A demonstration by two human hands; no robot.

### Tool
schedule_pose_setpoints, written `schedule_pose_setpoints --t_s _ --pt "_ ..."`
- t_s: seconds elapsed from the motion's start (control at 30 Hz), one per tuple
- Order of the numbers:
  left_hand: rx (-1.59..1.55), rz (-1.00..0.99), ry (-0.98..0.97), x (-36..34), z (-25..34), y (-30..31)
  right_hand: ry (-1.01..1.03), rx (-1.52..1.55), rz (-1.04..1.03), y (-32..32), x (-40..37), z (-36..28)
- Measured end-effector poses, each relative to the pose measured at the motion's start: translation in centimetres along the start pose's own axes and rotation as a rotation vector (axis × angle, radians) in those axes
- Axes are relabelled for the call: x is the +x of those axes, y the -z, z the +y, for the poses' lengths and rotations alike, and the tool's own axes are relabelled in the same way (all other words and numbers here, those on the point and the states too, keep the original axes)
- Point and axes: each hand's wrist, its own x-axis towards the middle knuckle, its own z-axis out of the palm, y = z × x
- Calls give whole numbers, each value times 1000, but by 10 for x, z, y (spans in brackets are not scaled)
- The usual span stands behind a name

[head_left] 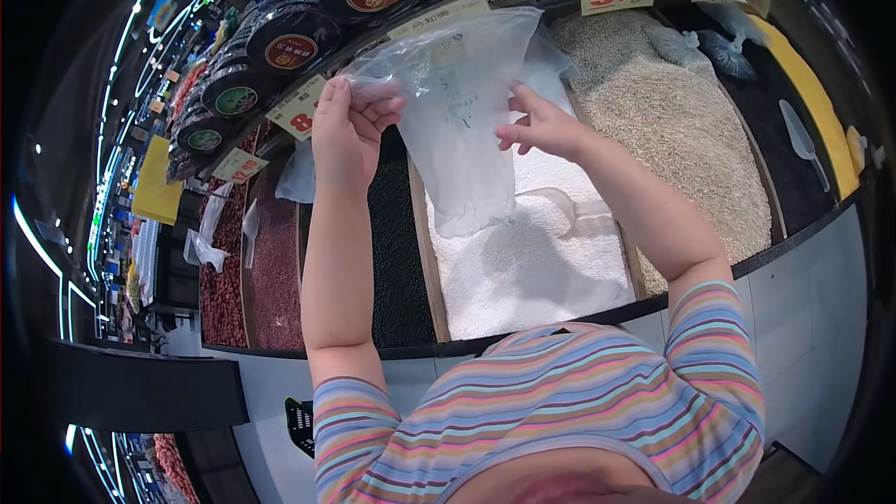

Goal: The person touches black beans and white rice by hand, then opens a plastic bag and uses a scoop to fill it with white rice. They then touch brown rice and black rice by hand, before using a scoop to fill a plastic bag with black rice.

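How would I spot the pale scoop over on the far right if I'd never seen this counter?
Find the wide bin of beige grain, right of the white grain. Just past its right edge, a dark section runs alongside a curved yellow strip, and the pale scoop lies there. Unlike the scoop in the white grain, it stands out against a nearly black background.
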Motion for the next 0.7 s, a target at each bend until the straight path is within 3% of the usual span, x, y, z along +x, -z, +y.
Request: schedule_pose_setpoints --t_s 0.07,0.13,0.2,0.27,0.3,0.33,0.4,0.47,0.57,0.7 --pt "32 -74 57 -10 -19 -18 77 -10 -62 -27 -11 -6" --pt "172 -106 20 -24 -45 -24 74 194 -110 -44 -13 -1" --pt "492 -166 -233 -37 -72 -28 21 257 -111 -49 -10 11" --pt "415 -212 158 -64 -76 -47 -74 357 -32 -55 -19 8" --pt "501 -248 148 -73 -96 -42 4 510 65 -62 -16 19" --pt "584 -283 139 -81 -120 -33 -42 578 111 -60 -14 26" --pt "535 -78 463 -106 -144 -25 -133 708 205 -49 -11 41" --pt "385 -82 534 -129 -171 -4 -161 698 291 -29 -3 64" --pt "300 -23 791 -138 -159 7 -264 788 433 -4 13 89" --pt "198 130 701 -143 -153 20 -289 859 728 42 58 102"
